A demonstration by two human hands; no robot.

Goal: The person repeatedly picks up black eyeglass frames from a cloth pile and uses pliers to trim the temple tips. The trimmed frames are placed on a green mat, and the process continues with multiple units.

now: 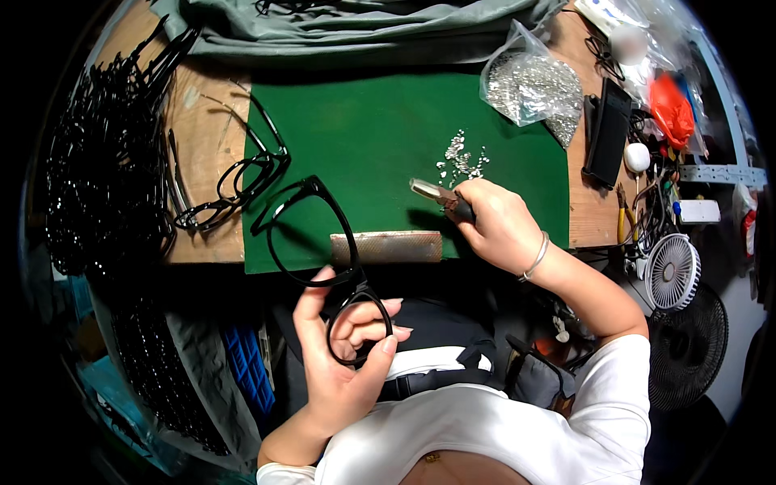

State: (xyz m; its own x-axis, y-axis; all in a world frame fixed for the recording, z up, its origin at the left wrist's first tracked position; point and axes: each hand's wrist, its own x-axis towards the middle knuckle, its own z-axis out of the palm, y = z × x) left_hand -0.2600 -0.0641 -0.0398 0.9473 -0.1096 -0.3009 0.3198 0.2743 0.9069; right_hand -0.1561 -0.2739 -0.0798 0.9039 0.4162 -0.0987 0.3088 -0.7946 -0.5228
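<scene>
My left hand [352,347] grips a black eyeglass frame [346,218] by its lower rim, in front of the bench edge; the upper rim extends over the green mat [364,121]. My right hand [493,226] is closed on metal-jawed pliers with dark handles [436,192], their tip pointing left, apart from the frame. Small silver pieces [459,162] lie scattered just beyond that hand. A worn metal strip [404,247] rests on the mat's near edge, partly behind the frame. More black frames [218,208] lie at the mat's left side.
A heap of black frames [97,162] covers the left bench. Bags of silver pieces [525,85], grey fabric [339,32], a black device [606,133], yellow-handled pliers [624,222], a red bag [671,109] and a small white fan [671,271] surround the mat. A larger fan [687,364] stands lower right.
</scene>
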